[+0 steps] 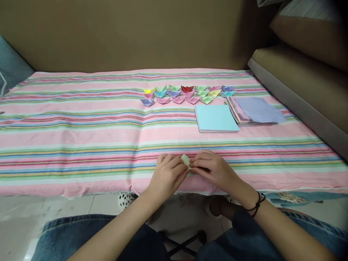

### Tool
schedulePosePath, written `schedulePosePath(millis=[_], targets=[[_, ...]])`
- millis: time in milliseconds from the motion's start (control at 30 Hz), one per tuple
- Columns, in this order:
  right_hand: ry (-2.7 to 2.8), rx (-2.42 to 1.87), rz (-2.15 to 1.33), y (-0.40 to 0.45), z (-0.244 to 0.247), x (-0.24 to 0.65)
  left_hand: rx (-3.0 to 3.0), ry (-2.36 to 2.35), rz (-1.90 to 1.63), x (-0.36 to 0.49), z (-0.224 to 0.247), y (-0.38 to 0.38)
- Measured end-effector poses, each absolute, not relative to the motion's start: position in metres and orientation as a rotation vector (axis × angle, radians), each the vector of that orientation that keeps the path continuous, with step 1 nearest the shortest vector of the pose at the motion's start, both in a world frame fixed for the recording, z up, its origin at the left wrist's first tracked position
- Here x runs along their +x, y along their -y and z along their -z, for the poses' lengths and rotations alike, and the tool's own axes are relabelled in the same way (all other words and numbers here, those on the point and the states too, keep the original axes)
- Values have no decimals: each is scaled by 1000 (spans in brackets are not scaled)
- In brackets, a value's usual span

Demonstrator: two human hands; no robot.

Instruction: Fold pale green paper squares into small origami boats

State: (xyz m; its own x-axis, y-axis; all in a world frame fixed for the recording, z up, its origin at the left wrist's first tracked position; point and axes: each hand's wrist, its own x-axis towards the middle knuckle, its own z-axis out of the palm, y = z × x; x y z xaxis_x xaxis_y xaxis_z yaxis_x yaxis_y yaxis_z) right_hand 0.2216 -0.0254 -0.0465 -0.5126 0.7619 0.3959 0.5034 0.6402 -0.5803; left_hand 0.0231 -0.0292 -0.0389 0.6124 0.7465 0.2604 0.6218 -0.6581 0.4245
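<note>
A small piece of pale green folded paper is pinched between my two hands, close to the front edge of the striped cloth. My left hand grips its left side, fingers closed and curled over it. From the other side, my right hand holds the paper's right edge between thumb and fingertips. Much of the paper is hidden by the fingers, so its full shape cannot be made out.
Several folded paper boats in many colours stand in rows at the back. A stack of light blue square paper lies before them, beside a looser pile topped with purple paper. Brown cushions border the right side.
</note>
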Motion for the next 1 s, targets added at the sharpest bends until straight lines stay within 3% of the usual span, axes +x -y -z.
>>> schedulePosePath(millis=[1000], targets=[[1948,-1183,-606,25,51,219,2090,-1169,-773,27,41,16]])
